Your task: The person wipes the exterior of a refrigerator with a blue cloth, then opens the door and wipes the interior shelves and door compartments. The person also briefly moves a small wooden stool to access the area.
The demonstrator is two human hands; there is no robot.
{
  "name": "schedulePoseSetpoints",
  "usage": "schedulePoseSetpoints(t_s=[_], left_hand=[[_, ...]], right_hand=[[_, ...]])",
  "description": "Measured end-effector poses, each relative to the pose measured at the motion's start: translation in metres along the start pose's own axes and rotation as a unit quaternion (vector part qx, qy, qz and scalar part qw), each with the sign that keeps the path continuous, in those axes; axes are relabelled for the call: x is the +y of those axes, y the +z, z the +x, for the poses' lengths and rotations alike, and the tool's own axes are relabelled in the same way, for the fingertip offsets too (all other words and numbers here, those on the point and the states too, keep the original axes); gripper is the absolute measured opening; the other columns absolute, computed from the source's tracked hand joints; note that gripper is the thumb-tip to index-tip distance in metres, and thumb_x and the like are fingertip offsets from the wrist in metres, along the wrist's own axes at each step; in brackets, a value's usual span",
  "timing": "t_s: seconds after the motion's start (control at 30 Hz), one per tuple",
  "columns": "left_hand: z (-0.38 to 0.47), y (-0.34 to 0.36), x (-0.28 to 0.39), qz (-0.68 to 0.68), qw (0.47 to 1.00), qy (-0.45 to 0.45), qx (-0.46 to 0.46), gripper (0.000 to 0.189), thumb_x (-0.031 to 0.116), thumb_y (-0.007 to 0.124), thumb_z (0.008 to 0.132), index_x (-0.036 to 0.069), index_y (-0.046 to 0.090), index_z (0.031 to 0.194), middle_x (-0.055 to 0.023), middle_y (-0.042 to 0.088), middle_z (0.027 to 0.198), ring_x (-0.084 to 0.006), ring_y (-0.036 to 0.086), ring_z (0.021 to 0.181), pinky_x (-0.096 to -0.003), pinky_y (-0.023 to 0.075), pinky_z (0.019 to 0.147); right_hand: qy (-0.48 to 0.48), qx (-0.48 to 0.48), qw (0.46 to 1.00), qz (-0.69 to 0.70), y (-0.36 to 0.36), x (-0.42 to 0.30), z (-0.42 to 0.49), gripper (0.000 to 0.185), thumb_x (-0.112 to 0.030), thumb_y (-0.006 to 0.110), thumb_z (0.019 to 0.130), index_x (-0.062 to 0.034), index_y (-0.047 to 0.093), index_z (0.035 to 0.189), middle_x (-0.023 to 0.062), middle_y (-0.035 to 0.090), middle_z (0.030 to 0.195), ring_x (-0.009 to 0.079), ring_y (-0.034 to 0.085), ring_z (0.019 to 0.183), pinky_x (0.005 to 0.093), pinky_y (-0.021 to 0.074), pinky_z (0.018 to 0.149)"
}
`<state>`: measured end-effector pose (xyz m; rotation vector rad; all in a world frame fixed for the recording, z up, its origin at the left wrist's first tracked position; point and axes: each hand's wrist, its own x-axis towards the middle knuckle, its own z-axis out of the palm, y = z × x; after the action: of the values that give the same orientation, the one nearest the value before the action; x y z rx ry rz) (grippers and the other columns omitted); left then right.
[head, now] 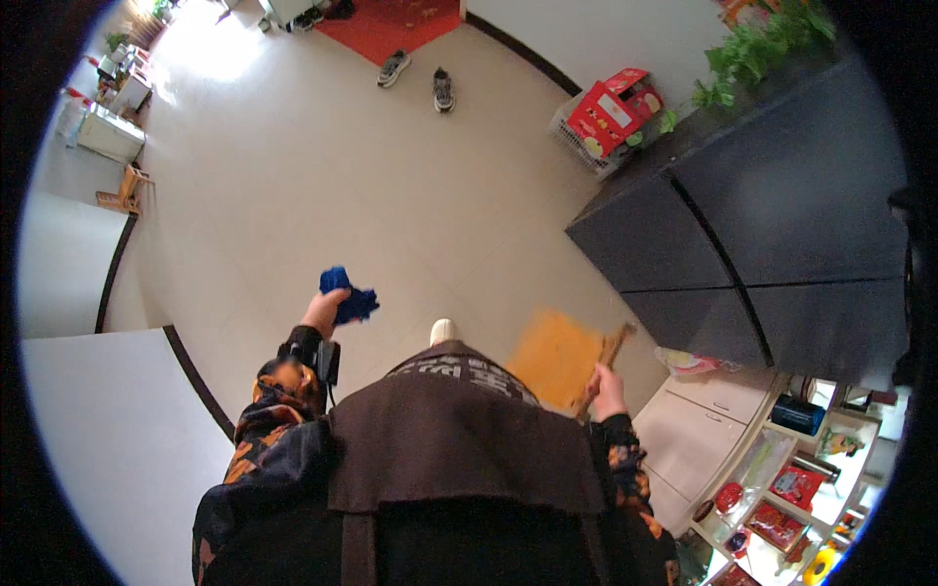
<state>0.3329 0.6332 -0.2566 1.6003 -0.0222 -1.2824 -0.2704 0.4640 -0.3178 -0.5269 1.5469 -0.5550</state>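
My left hand (321,311) grips a crumpled dark blue cloth (352,299), held out over the floor on the left. On the right, my right hand (608,394) is closed around the brown edge of a flat orange-yellow board-like object (555,359). That object is blurred, so its exact kind cannot be told, and its lower left part goes behind the dark brown apron (458,447) I wear. Below both hands spreads a pale beige floor (440,220). The tip of a cream shoe (442,331) shows past the apron.
A large dark grey cabinet (791,198) stands at right, beside a white basket (579,139) holding a red box (612,113). Lower right are a cream cupboard (692,432) and loaded shelves. Two sneakers (442,91) lie near a red mat (396,29). White walls (117,410) jut in from the left.
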Motion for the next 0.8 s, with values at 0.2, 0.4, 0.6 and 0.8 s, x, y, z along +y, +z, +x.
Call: schedulePoseSetpoints(t_s=[0.2,0.4,0.6,0.8], left_hand=[[0.066,-0.012,0.064,-0.044,0.999,0.006,0.023,0.040,0.020,0.062,0.090,-0.001,0.052,0.123,-0.0151,0.065,0.111,-0.0322,0.067,0.101,-0.0458,0.0591,0.080],[0.104,-0.026,0.085,-0.127,0.990,0.009,0.062,0.033,0.019,0.064,0.090,0.003,0.054,0.116,-0.0138,0.064,0.109,-0.0321,0.069,0.096,-0.0450,0.0602,0.067],[0.141,-0.011,0.127,-0.204,0.964,0.019,0.169,0.032,0.023,0.065,0.090,0.004,0.055,0.115,-0.0153,0.066,0.112,-0.0336,0.068,0.097,-0.0477,0.0602,0.070],[0.195,0.006,0.169,-0.256,0.944,-0.007,0.209,0.030,0.024,0.065,0.091,0.003,0.058,0.111,-0.0144,0.067,0.108,-0.0321,0.068,0.098,-0.0476,0.0604,0.071]], right_hand=[[-0.034,-0.106,0.984,-0.137,0.176,-0.157,0.048,0.025,-0.018,0.060,0.097,-0.0081,0.049,0.077,0.0017,0.045,0.064,0.0155,0.045,0.055,0.0365,0.0389,0.056],[-0.119,-0.142,0.966,-0.181,0.301,-0.266,0.144,0.016,-0.016,0.065,0.094,-0.0074,0.056,0.085,-0.0010,0.050,0.065,0.0112,0.047,0.054,0.0308,0.0409,0.052],[-0.146,-0.198,0.945,-0.213,0.423,-0.379,0.238,0.028,-0.025,0.073,0.090,-0.0017,0.057,0.091,0.0022,0.054,0.072,0.0131,0.049,0.056,0.0337,0.0385,0.049],[-0.171,-0.130,0.946,-0.245,0.539,-0.471,0.290,0.029,-0.026,0.075,0.087,-0.0076,0.053,0.079,-0.0019,0.050,0.063,0.0098,0.046,0.049,0.0285,0.0373,0.042]])
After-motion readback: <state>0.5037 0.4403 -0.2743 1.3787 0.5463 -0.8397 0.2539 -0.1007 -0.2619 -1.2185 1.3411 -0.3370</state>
